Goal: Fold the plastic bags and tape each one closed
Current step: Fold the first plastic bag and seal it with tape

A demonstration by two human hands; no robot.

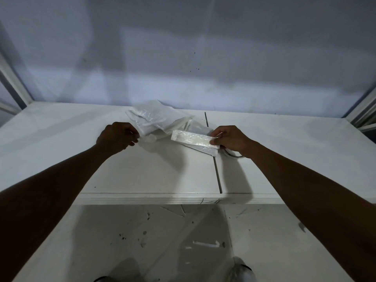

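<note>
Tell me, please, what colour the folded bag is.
The folded bag is translucent whitish, best seen in the head view.

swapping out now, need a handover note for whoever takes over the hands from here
Left hand: pinches a small clear piece, likely tape, beside the pile.
Right hand: grips one end of the folded bag.
Tape roll: on the table under the right hand, mostly hidden.
Pile of loose bags: at the table's far side.
Done: one bag folded.
Left: tape it closed, then fold and tape the pile.
</note>
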